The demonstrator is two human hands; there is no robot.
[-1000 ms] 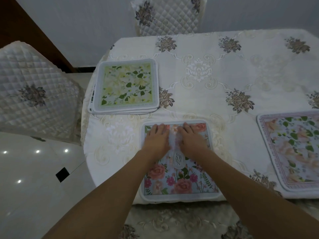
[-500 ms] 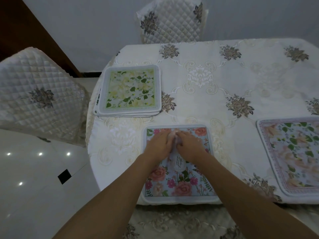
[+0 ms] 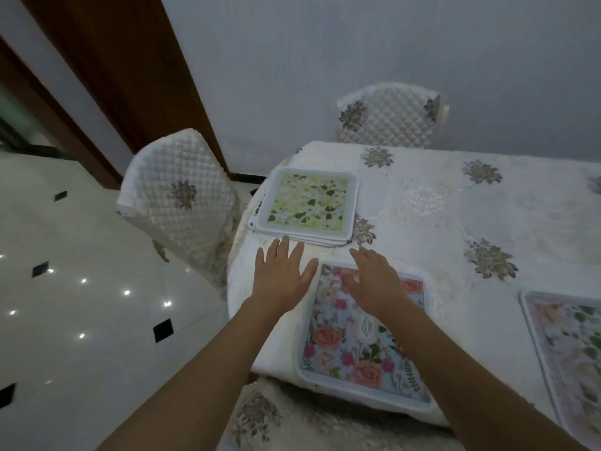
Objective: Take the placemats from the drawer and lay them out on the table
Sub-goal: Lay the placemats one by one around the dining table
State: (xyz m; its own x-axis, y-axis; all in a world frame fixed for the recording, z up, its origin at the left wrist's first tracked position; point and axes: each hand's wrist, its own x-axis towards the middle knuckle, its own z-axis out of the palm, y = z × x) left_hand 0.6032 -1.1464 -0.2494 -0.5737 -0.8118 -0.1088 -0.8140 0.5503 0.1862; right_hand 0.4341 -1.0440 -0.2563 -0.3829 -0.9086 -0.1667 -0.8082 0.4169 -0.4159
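Across the worktop (image 3: 439, 203), under its cream embroidered cloth, two placemats lie flat already: the rose-print placemat (image 3: 361, 340) at the near edge and a pale floral placemat (image 3: 566, 349) further right, cut off by the frame. The rest sit as a stack of placemats (image 3: 309, 205) near the far-left corner, green-leaf one on top, w/ several edges showing beneath, exact count can't be told. Two quilted chairs stand by: one chair (image 3: 182, 196) at the left end, another chair (image 3: 388, 115) on the far side. Both hands reach toward the stack. Left hand (image 3: 283, 275) is flat, fingers spread, over bare cloth just short of the stack's near edge, holding nothing. Right hand (image 3: 374, 281) hovers over the rose mat's far corner, fingers loosely extended, also holding nothing. Step in hand looks like fetching the next mat. Next move prob. calls for sliding fingertips under the top mat only, peeling it off w/o dragging the ones below, then carrying it to a free place setting. Nothing blocks the reach; the stack overhangs the rounded worktop corner a bit, so a careless pull might tip it toward the floor.
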